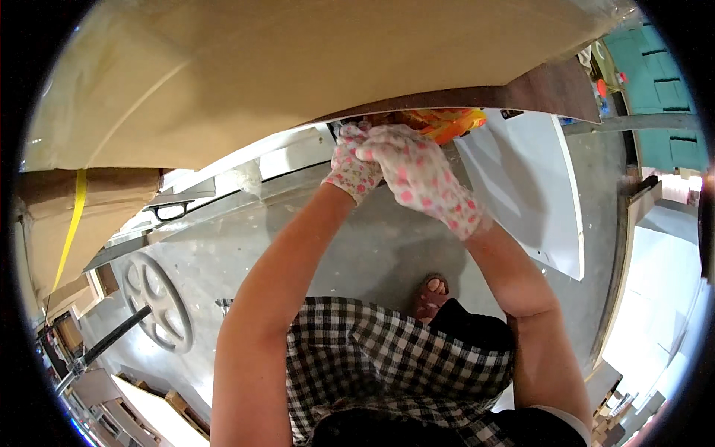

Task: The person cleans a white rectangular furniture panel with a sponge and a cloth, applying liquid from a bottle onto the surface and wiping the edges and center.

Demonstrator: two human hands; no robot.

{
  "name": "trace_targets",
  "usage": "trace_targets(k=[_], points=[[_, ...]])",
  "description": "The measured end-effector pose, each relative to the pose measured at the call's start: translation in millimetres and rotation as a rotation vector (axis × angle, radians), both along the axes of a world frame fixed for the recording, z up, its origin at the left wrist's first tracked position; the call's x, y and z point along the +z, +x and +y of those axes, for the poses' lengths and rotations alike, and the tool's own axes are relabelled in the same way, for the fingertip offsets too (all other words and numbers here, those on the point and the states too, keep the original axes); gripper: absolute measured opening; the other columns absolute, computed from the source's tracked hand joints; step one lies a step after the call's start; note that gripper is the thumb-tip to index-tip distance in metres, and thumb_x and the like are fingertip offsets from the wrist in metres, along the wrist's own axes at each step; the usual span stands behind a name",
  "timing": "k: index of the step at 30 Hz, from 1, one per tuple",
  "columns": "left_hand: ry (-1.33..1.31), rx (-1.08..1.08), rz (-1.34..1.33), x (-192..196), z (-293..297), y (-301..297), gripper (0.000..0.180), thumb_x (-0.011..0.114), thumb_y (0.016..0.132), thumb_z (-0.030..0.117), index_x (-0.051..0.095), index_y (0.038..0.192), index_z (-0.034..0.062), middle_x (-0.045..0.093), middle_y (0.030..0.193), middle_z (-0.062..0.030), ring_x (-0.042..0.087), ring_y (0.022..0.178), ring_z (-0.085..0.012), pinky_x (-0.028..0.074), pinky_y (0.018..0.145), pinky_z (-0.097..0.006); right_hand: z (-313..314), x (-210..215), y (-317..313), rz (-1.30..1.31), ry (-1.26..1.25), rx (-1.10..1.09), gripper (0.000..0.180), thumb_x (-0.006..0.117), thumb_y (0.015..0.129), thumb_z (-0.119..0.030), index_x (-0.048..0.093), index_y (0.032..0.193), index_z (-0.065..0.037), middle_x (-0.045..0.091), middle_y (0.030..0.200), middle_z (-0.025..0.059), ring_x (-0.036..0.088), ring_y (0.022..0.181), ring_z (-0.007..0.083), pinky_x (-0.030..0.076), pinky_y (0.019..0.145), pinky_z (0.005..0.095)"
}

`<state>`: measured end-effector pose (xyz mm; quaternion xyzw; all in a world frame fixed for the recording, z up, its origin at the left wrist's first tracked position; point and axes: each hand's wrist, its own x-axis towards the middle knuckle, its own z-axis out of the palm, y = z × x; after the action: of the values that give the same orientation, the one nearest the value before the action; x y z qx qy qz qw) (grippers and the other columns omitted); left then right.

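a grey floor [372, 257] spreads out below a broad brown cardboard surface [298, 67] filling twelve o'clock. at nine to ten o'clock sits a cardboard box [48, 223] crossed by a yellow strap [71, 227]; at eight, a round grey spoked base [159, 302]. near twelve, the left hand [354, 162], in a floral-print glove, is bent and partly covered by the right hand [417, 167], in a pink-dotted glove, its fingers curled; whether either grasps anything i cannot tell. just beyond the right hand, toward one, lies crinkled orange-yellow plastic [453, 124]. a white panel [532, 190] leans at two.
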<state>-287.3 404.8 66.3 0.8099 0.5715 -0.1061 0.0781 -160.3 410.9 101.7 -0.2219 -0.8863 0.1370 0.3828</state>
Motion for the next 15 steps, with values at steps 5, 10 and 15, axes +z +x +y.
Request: trace_targets(k=[5,10,15], points=[[-0.067,0.115,-0.107,4.4,5.0,0.7,0.032,0.041,0.097,0.027,0.063,0.111,0.0069,0.059,0.117,-0.0105,0.057,0.105,-0.0261,0.046,0.088,-0.037,63.9,-69.7,50.1,-0.647,-0.207,-0.476,0.019,0.054,0.083,-0.012,0.06,0.102,-0.01,0.065,0.079,0.0159,0.064,0.071,0.0318,0.053,0.064,0.0417],[0.024,0.168,-0.256,-1.1,-6.5,-12.9,0.03,0.043,0.096,0.026,0.065,0.108,0.0084,0.062,0.11,-0.0129,0.059,0.101,-0.0288,0.046,0.089,-0.038,67.3,-76.7,48.7,-0.54,-0.166,-0.454,0.04,0.056,0.076,-0.009,0.058,0.117,-0.012,0.058,0.116,0.0163,0.055,0.105,0.036,0.044,0.092,0.0468],[-0.085,0.153,-1.232,74.9,-50.5,-24.4,0.028,0.056,0.084,0.011,0.063,0.11,0.0063,0.059,0.121,-0.0118,0.055,0.112,-0.0308,0.045,0.096,-0.04,72.3,-76.2,61.2,-0.664,-0.271,-0.508,0.025,0.059,0.08,-0.017,0.063,0.103,-0.012,0.065,0.101,0.0148,0.061,0.094,0.0325,0.049,0.084,0.042]])
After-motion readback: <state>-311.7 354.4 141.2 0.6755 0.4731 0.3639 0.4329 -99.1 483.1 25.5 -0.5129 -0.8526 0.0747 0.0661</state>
